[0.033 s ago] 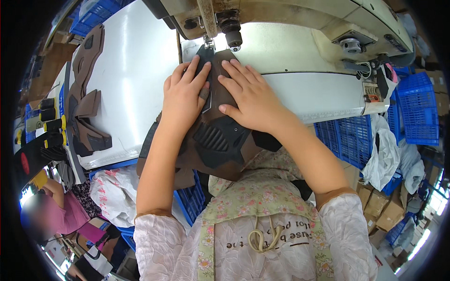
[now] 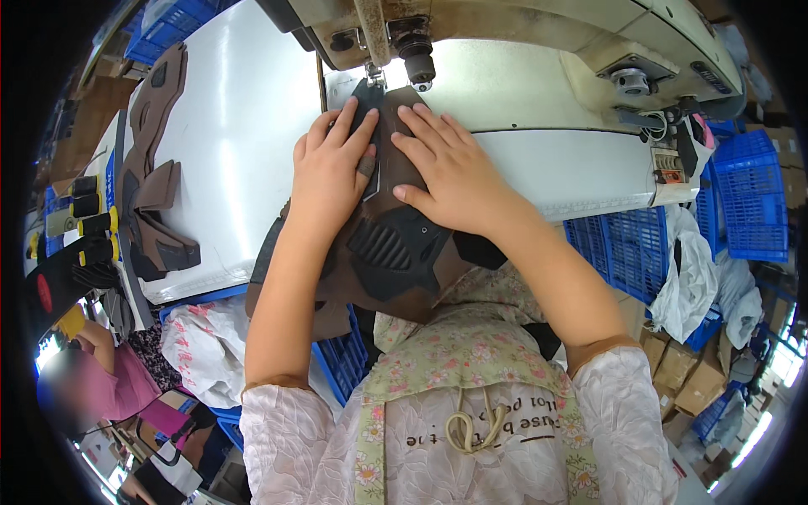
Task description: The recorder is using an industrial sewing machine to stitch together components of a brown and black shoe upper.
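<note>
A brown-and-black cut piece [image 2: 391,252], with a ribbed black patch, hangs over the table's front edge, its narrow far end reaching under the presser foot [image 2: 375,77] of the sewing machine [image 2: 505,29]. On the black strip at its left, my left hand [image 2: 332,160] lies flat with fingers stretched out. My right hand [image 2: 450,172] rests open on the brown part, fingers pointing toward the machine. Both hands press on the piece without gripping it, close to the needle area. A thin gap with a pale edge runs between the strip and the brown part. The needle tip itself is hard to make out.
More brown-and-black pieces [image 2: 151,194] lie at the table's left. Thread spools [image 2: 88,206] stand beyond them. Blue crates [image 2: 619,248] and white bags [image 2: 686,278] stand at the right. Another white bag [image 2: 206,345] hangs below the table, near a seated person [image 2: 126,379] at lower left.
</note>
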A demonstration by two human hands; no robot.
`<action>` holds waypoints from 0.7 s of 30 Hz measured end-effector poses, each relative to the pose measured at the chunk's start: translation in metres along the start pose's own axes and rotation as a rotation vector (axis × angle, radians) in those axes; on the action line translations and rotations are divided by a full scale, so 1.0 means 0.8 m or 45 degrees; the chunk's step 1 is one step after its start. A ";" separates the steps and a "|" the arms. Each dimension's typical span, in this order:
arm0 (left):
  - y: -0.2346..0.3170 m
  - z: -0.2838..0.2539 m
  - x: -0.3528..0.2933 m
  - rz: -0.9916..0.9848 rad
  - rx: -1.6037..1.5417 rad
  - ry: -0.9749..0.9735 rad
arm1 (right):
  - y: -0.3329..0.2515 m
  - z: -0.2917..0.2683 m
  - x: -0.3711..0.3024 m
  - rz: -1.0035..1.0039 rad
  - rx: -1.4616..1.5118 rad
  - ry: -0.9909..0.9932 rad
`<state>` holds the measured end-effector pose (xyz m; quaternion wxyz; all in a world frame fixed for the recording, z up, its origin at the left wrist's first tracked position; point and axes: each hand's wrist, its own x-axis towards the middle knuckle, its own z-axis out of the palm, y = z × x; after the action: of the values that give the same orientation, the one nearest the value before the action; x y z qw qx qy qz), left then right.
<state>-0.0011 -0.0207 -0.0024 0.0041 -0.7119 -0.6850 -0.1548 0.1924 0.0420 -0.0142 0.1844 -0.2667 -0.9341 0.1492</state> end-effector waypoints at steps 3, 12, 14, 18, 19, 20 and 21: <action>-0.003 0.006 0.005 -0.004 0.020 0.045 | 0.011 0.003 0.005 -0.029 0.010 0.028; -0.007 0.014 0.014 -0.036 0.028 0.104 | 0.029 0.000 0.021 -0.094 0.034 0.023; -0.006 0.013 0.015 -0.037 0.019 0.116 | 0.031 -0.001 0.022 -0.106 0.019 0.026; -0.008 0.014 0.017 -0.068 0.003 0.080 | 0.034 0.000 0.026 -0.119 0.038 0.022; -0.009 0.015 0.017 -0.065 -0.005 0.084 | 0.035 0.000 0.026 -0.116 0.041 0.011; -0.009 0.015 0.017 -0.062 -0.013 0.088 | 0.036 0.000 0.026 -0.112 0.043 0.001; -0.009 0.015 0.018 -0.062 -0.011 0.088 | 0.036 -0.001 0.026 -0.113 0.044 0.003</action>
<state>-0.0051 -0.0038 -0.0117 0.0207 -0.6892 -0.7009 -0.1824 0.1892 0.0769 -0.0186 0.1964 -0.2219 -0.9421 0.1568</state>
